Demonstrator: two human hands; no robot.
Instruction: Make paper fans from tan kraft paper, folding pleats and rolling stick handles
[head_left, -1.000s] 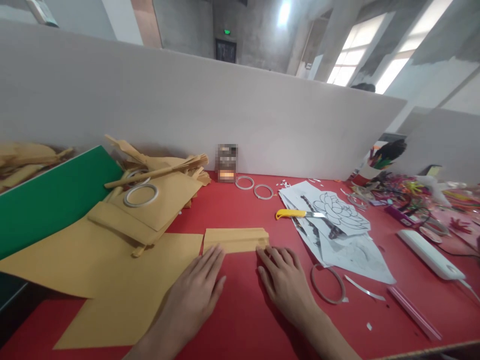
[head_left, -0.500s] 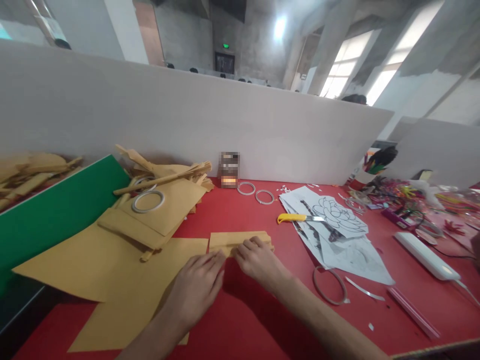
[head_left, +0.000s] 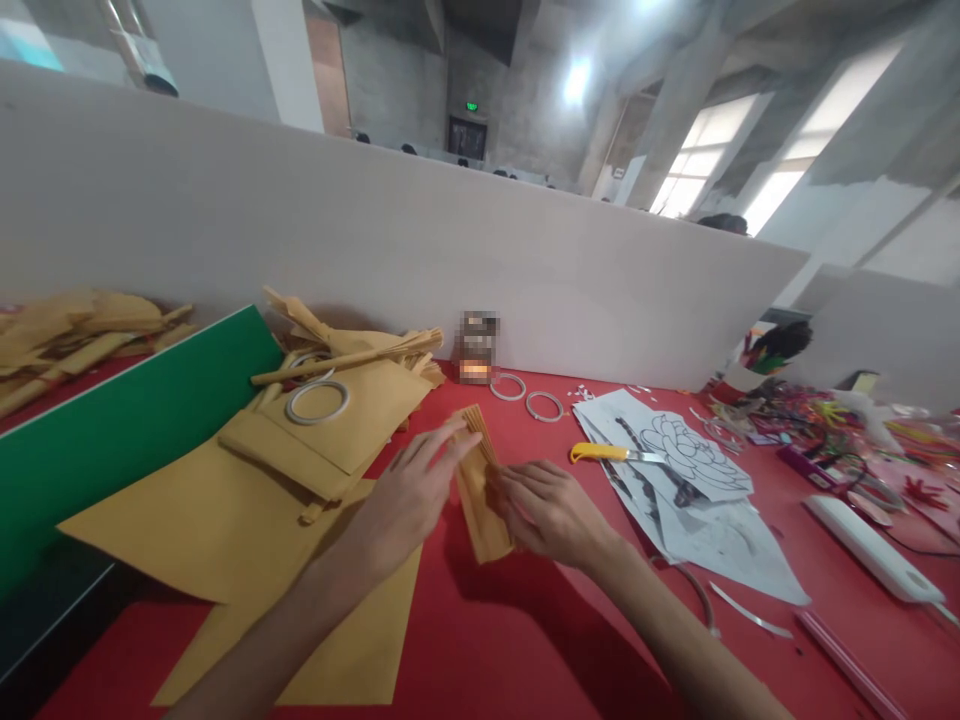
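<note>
A strip of brown kraft paper folded in pleats (head_left: 480,505) is held up over the red table, tilted with its far end toward the left. My right hand (head_left: 551,510) grips its right edge, fingers closed on it. On its upper left side, my left hand (head_left: 420,490) has its fingers against the paper near the pleated end; the thumb is partly hidden. Flat brown paper sheets (head_left: 352,650) lie under and beside my left forearm. Behind them is a heap of folded brown paper (head_left: 375,400) with a pale ring (head_left: 317,402) on top.
A yellow-handled knife (head_left: 600,453) lies partly on printed drawings (head_left: 697,520) at the right. Two rings (head_left: 544,405) sit near the white partition (head_left: 420,240). A green board (head_left: 150,410) stands at left. A white device with a cord (head_left: 874,550) lies at far right.
The folded paper was lying flat across the table under both hands. Now it is lifted and turned lengthwise, held between them. The camera view has shifted slightly left.
</note>
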